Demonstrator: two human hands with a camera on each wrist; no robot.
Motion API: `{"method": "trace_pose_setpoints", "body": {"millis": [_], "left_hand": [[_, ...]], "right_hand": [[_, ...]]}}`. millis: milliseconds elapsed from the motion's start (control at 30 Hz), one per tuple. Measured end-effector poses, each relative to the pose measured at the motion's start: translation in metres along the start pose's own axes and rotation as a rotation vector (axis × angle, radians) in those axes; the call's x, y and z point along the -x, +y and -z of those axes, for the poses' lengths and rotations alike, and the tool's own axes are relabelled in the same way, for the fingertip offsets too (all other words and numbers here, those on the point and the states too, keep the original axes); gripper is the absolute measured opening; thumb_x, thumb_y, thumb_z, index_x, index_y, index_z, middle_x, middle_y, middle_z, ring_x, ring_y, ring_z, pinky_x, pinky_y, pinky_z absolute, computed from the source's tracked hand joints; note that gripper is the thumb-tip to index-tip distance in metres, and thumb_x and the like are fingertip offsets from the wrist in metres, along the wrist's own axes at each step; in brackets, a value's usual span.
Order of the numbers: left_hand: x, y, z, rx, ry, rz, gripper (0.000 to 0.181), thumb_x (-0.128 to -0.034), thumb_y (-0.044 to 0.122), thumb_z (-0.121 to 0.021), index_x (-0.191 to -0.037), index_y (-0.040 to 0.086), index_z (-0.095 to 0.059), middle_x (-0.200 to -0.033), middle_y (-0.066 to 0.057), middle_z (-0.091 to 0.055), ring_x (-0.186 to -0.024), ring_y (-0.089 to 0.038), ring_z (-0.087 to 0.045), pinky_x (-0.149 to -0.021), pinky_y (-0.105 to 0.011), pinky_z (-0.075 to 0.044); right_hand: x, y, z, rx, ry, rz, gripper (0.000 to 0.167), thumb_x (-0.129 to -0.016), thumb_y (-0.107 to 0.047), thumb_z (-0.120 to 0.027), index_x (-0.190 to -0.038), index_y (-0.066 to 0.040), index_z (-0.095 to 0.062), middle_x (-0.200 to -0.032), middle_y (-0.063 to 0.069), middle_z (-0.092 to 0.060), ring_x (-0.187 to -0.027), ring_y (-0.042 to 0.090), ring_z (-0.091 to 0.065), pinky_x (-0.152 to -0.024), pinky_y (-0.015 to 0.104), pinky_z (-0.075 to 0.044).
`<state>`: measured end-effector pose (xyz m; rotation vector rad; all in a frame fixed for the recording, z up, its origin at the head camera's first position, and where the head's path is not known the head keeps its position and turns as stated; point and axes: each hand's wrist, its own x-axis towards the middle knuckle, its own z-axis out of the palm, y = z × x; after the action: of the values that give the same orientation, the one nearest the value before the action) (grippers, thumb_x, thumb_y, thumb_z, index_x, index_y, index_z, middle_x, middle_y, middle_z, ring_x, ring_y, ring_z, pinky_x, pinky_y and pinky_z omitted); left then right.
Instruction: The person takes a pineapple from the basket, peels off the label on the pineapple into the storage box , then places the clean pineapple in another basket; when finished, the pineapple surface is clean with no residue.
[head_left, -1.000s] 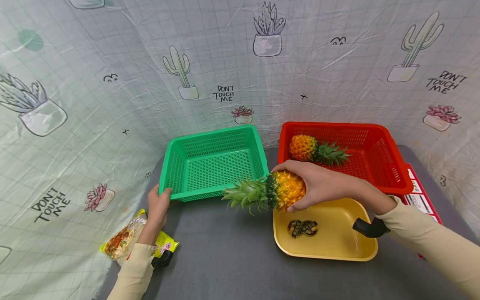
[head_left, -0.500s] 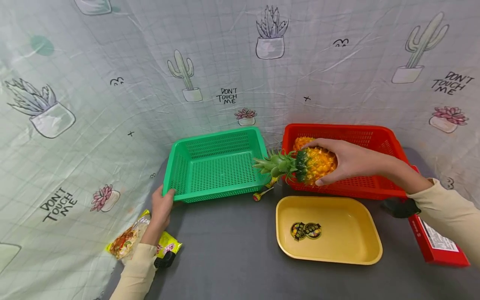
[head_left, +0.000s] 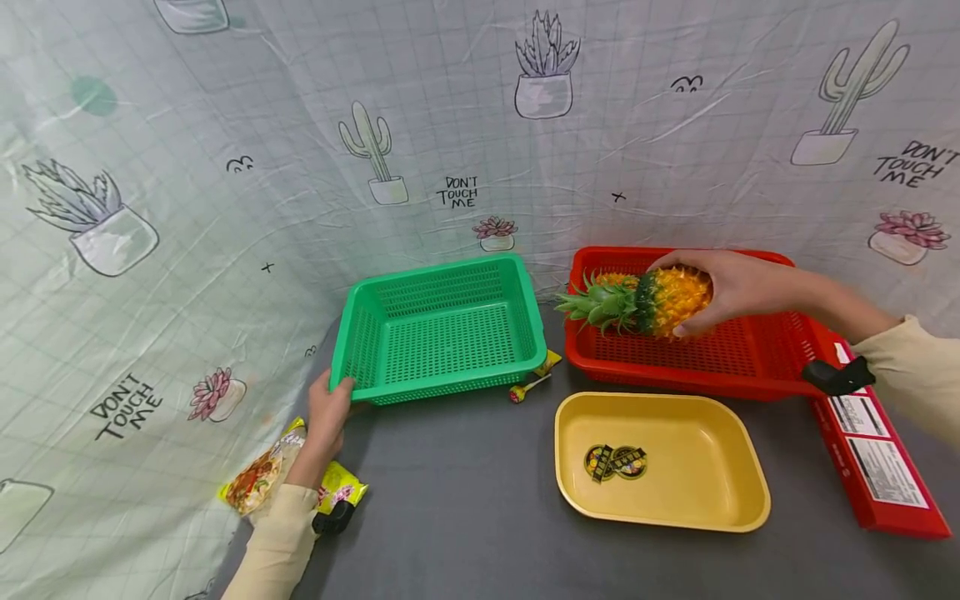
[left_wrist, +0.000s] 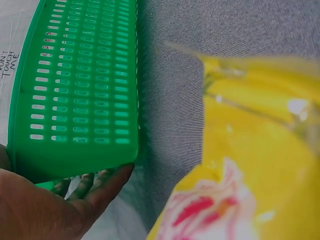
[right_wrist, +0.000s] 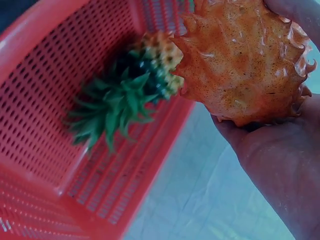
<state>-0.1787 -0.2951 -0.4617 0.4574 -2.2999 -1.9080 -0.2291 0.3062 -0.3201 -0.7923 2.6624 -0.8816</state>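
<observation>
My right hand (head_left: 738,287) grips a pineapple (head_left: 678,302) by its orange body, its leafy crown pointing left, above the red basket (head_left: 697,379). A second pineapple (right_wrist: 117,102) lies inside that basket; in the head view the held one mostly covers it. At the near left corner of the green basket (head_left: 442,385), my left hand (head_left: 328,417) holds the rim, thumb on top. The left wrist view has the fingers (left_wrist: 107,187) under the corner of the basket. No contents show in the green basket.
A yellow tray (head_left: 697,521) with a round-badge print stands in front of the red basket. A lollipop (head_left: 519,392) and a small yellow packet (head_left: 551,361) lie between the baskets. Yellow food packets (head_left: 255,483) lie beside my left forearm; a red box (head_left: 873,467) is far right.
My right hand has carried the pineapple rightward and back, from over the yellow tray's rear edge to over the red basket. The left hand stays at the green basket's corner.
</observation>
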Motion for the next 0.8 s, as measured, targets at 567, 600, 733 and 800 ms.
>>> {"method": "trace_pose_setpoints", "body": {"millis": [567, 600, 733, 800], "left_hand": [[0.001, 0.001, -0.001, 0.011, 0.014, 0.011, 0.045, -0.1061, 0.007, -0.047, -0.147, -0.011, -0.049, -0.131, -0.031, -0.054, -0.083, -0.007, -0.066, -0.088, -0.046, -0.059], [0.001, 0.001, -0.002, 0.013, 0.013, 0.014, 0.045, -0.1062, 0.007, -0.047, -0.148, -0.011, -0.049, -0.132, -0.031, -0.054, -0.084, -0.006, -0.066, -0.089, -0.046, -0.059], [0.001, 0.002, -0.003, 0.025, 0.014, 0.015, 0.044, -0.1064, 0.007, -0.047, -0.146, -0.011, -0.049, -0.131, -0.032, -0.054, -0.082, -0.006, -0.067, -0.088, -0.046, -0.059], [0.001, 0.002, -0.002, 0.027, 0.018, 0.011, 0.043, -0.1063, 0.007, -0.047, -0.145, -0.012, -0.050, -0.130, -0.032, -0.054, -0.081, -0.006, -0.067, -0.085, -0.044, -0.060]], "right_hand": [[-0.008, 0.047, -0.005, -0.089, -0.065, -0.054, 0.082, -0.080, -0.021, -0.095, -0.150, -0.013, -0.052, -0.126, 0.007, -0.061, -0.103, 0.024, -0.061, -0.080, 0.035, -0.056], [-0.007, 0.049, -0.006, -0.093, -0.070, -0.057, 0.082, -0.080, -0.021, -0.095, -0.150, -0.013, -0.052, -0.127, 0.007, -0.060, -0.103, 0.024, -0.061, -0.080, 0.035, -0.056], [-0.003, 0.057, -0.010, -0.095, -0.069, -0.062, 0.080, -0.081, -0.020, -0.094, -0.149, -0.011, -0.053, -0.128, 0.007, -0.059, -0.104, 0.024, -0.060, -0.080, 0.035, -0.056], [0.001, 0.061, -0.012, -0.094, -0.065, -0.063, 0.080, -0.081, -0.021, -0.094, -0.149, -0.011, -0.053, -0.130, 0.007, -0.059, -0.105, 0.024, -0.060, -0.081, 0.035, -0.056]]}}
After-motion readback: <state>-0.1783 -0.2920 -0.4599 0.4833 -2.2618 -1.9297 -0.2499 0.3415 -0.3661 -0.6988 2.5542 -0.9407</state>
